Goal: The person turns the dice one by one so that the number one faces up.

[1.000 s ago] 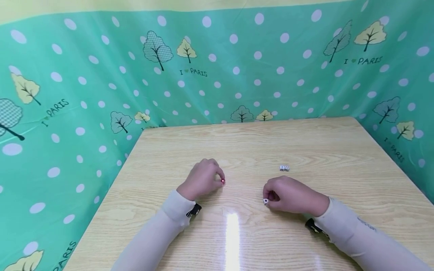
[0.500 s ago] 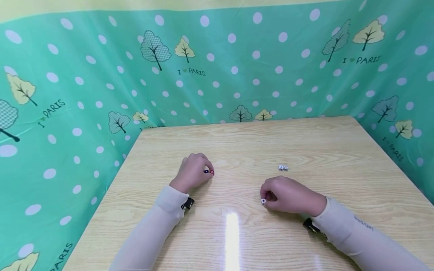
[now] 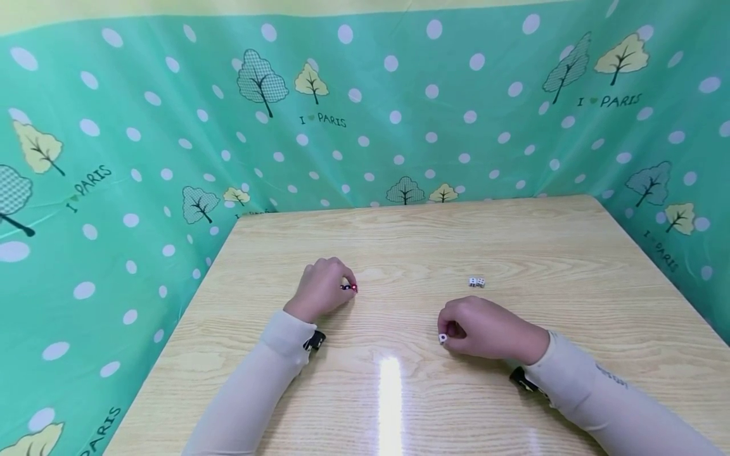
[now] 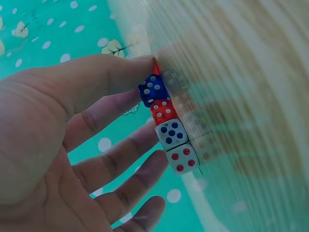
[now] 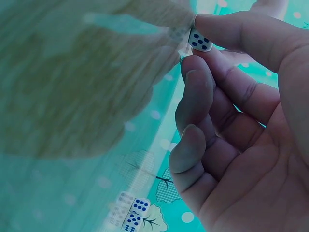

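My left hand [image 3: 324,288] pinches a red die [image 3: 354,287] between thumb and index finger, low at the tabletop. In the left wrist view most of that die hides behind the thumb. It stands at the end of a row with a blue die [image 4: 153,90], a second red die [image 4: 164,111], a white die with blue pips [image 4: 172,134] and a white die with red pips [image 4: 183,158]. The other left fingers are spread beside the row. To the right, my right hand [image 3: 485,326] pinches a white die [image 5: 200,40] with dark pips, at the table surface.
Two white dice [image 3: 476,282] sit side by side on the wooden table [image 3: 399,247], beyond my right hand. A green dotted curtain [image 3: 342,114] hangs along the table's back and sides. A strip of light reflects off the near tabletop.
My left hand has moved left and slightly away from me with the red die, to the end of the dice row. The right hand stays in place, still pinching its white die.
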A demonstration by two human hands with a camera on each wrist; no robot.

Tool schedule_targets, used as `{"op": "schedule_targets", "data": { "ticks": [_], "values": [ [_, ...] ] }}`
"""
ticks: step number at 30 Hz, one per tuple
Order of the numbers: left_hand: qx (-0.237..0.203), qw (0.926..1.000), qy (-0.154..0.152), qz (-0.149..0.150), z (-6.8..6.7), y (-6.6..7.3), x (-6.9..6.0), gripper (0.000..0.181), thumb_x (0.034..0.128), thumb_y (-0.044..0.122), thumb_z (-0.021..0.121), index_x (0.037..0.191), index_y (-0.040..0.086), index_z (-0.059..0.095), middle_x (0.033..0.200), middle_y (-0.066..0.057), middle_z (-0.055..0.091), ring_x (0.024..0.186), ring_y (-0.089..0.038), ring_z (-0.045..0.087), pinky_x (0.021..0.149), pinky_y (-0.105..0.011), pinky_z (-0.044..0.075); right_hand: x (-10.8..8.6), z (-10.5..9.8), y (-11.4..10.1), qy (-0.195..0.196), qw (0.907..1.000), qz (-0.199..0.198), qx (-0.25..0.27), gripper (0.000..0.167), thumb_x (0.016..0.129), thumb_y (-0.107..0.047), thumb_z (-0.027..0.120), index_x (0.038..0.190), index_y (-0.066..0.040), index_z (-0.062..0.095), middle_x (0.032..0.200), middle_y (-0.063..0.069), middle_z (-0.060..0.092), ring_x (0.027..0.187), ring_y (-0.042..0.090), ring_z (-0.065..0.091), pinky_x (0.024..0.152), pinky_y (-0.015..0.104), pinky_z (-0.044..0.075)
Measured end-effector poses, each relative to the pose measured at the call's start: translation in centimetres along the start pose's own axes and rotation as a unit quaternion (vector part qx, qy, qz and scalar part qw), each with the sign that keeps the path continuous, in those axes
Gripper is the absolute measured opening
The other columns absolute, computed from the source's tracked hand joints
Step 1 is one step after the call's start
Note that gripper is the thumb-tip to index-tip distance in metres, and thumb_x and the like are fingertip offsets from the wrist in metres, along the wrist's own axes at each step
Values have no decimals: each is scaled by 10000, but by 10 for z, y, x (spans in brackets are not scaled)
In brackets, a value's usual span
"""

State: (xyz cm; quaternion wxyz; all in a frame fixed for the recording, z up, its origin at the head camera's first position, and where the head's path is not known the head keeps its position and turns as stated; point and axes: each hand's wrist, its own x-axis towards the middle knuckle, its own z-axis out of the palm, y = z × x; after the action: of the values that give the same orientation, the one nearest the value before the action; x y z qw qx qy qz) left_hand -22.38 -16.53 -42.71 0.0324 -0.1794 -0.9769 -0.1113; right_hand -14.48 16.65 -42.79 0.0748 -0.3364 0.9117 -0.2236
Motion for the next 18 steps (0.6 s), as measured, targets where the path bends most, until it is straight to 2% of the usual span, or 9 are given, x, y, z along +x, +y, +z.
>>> {"op": "schedule_targets", "data": {
  "ticks": [10, 18],
  "values": [
    [12, 9999, -158, -44, -1, -1, -2, 63, 843, 254, 837, 836, 303, 797, 1029, 30, 726, 927, -200, 632, 804, -475, 470, 1, 2, 1, 9, 10000, -32, -49, 199, 880, -185, 801, 805, -304, 661, 756, -173, 567, 689, 42, 539, 620, 215, 461],
    [-124, 9997, -214, -73, 0, -3, 0, 48, 850, 263, 836, 845, 291, 798, 1023, 36, 722, 974, -209, 639, 842, -498, 465, 5, 2, -4, -4, 9998, -217, -27, 180, 875, -184, 800, 804, -285, 669, 749, -169, 564, 686, 51, 542, 622, 213, 462]
  ]
}}
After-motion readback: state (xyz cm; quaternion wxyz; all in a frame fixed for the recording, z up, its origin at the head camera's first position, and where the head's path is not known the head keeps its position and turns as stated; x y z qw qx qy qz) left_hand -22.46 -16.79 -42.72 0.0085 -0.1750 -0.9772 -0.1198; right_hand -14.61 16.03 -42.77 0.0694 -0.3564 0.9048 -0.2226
